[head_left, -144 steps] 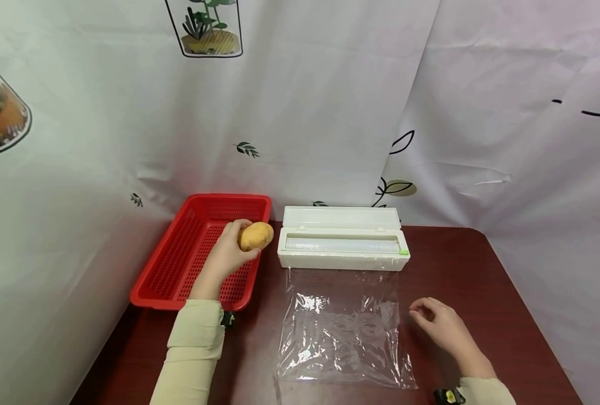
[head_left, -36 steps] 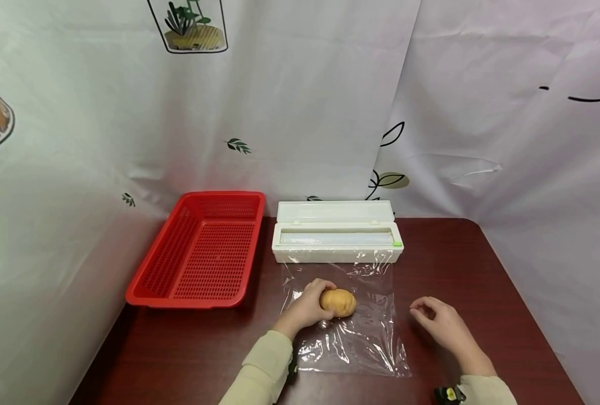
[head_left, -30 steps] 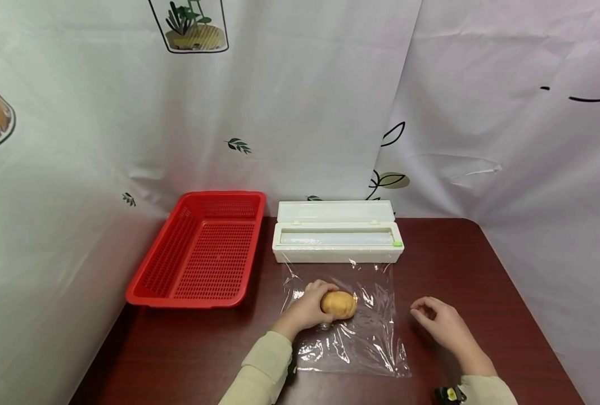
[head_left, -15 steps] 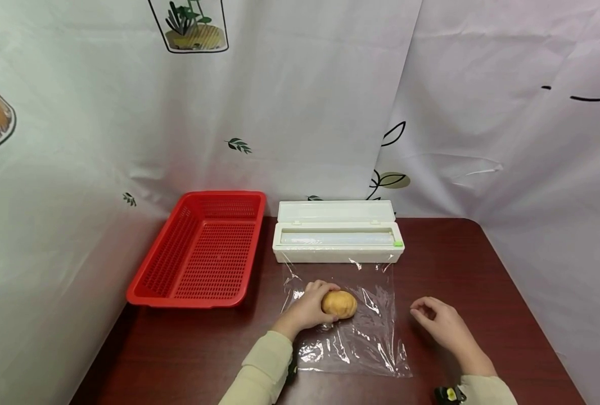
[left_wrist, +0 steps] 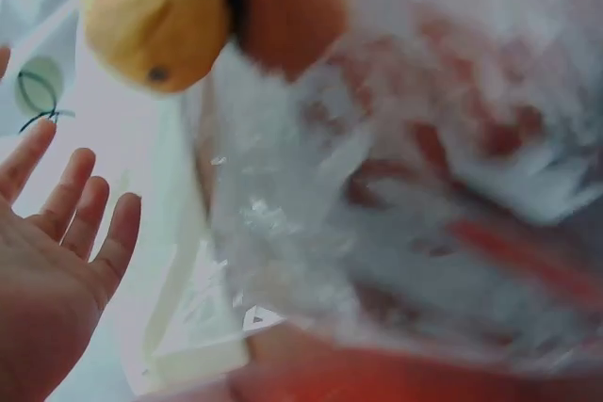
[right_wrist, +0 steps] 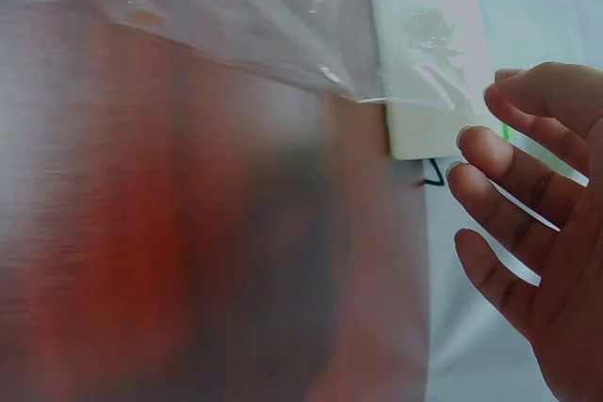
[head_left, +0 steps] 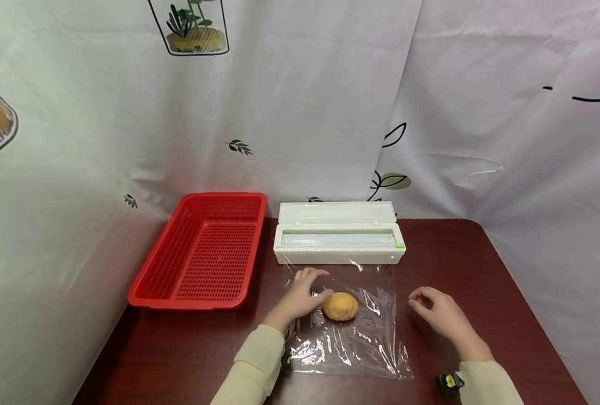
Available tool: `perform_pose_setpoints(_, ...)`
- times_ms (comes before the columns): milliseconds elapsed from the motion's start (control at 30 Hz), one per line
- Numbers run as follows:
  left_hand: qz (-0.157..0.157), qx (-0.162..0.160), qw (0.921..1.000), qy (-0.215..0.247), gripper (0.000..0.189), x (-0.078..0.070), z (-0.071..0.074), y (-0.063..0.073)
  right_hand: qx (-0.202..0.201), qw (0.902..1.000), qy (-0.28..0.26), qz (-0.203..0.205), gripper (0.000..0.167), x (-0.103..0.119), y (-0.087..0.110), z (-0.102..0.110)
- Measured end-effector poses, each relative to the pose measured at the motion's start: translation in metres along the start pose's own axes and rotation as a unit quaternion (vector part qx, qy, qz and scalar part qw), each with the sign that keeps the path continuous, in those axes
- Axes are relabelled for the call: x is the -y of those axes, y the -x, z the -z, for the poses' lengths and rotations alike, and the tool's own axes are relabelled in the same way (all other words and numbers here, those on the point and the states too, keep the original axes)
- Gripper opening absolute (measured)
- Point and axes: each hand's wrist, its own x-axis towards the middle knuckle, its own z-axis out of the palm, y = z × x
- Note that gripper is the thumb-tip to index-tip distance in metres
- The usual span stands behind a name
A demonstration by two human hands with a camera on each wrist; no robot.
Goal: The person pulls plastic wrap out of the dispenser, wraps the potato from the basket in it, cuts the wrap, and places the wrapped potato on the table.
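Note:
A yellow potato (head_left: pixel 340 306) lies on a sheet of clear plastic wrap (head_left: pixel 350 349) spread over the table. Just to its left is my left hand (head_left: pixel 300 295), fingers spread and holding nothing; in the left wrist view the potato (left_wrist: pixel 155 16) sits apart from the fingers. The wrap runs out from a white wrap dispenser (head_left: pixel 340 257) with its lid raised and a roll inside. To the right of the sheet, my right hand (head_left: pixel 441 315) hovers with loosely bent fingers; the right wrist view shows nothing in it.
At the left stands a red plastic basket (head_left: pixel 249 270) with nothing in it. The dark red-brown table (head_left: pixel 492 292) reaches back to a white printed curtain (head_left: pixel 305 112). A green slider (head_left: pixel 399 245) sits at the dispenser's right end.
My left hand carried the potato from above the basket to the wrap, then let go of it and drew slightly left. The right hand has risen a little.

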Motion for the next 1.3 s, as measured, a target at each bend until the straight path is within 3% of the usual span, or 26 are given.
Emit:
perform_pose_setpoints(100, 0.003, -0.018, 0.9998, -0.007, 0.046, -0.004, 0.014, -0.016, -0.005, 0.9999, 0.004, 0.015, 0.004, -0.004, -0.021, 0.008)
perform_pose_setpoints(200, -0.008, -0.028, 0.9987, -0.043, 0.038, -0.016, 0.028, -0.039, -0.019, 0.9996, -0.004, 0.022, 0.007, -0.008, -0.047, 0.015)
perform_pose_setpoints(367, -0.039, -0.009, 0.9935, -0.106, 0.032, -0.045, 0.035, -0.086, -0.039, 0.9976, -0.055, -0.019, 0.028, -0.018, -0.083, 0.019)
perform_pose_setpoints(533, -0.059, 0.046, 0.9802, -0.184, 0.028, -0.072, 0.013, -0.119, -0.022, 0.9928, -0.106, -0.053, 0.042, -0.027, -0.100, 0.006)
perform_pose_setpoints(667, -0.061, 0.092, 0.9617, -0.251, 0.028, -0.090, -0.012, -0.134, -0.001, 0.9904, -0.129, -0.051, 0.038, -0.033, -0.105, -0.008)
perform_pose_setpoints(833, -0.072, 0.140, 0.9403, -0.302, 0.032, -0.109, -0.036, -0.148, 0.030, 0.9885, -0.140, -0.048, 0.032, -0.036, -0.107, -0.015)
perform_pose_setpoints(1100, -0.069, 0.079, 0.9416, -0.320, 0.019, -0.117, -0.057, -0.164, 0.022, 0.9907, -0.134, -0.002, 0.032, -0.033, -0.116, -0.012)
perform_pose_setpoints(1233, -0.059, 0.048, 0.9373, -0.340, 0.013, -0.116, -0.070, -0.172, 0.021, 0.9900, -0.139, -0.005, 0.028, -0.031, -0.120, -0.010)
perform_pose_setpoints(1300, -0.053, 0.033, 0.9308, -0.360, 0.012, -0.117, -0.075, -0.176, 0.018, 0.9895, -0.143, -0.013, 0.025, -0.031, -0.121, -0.009)
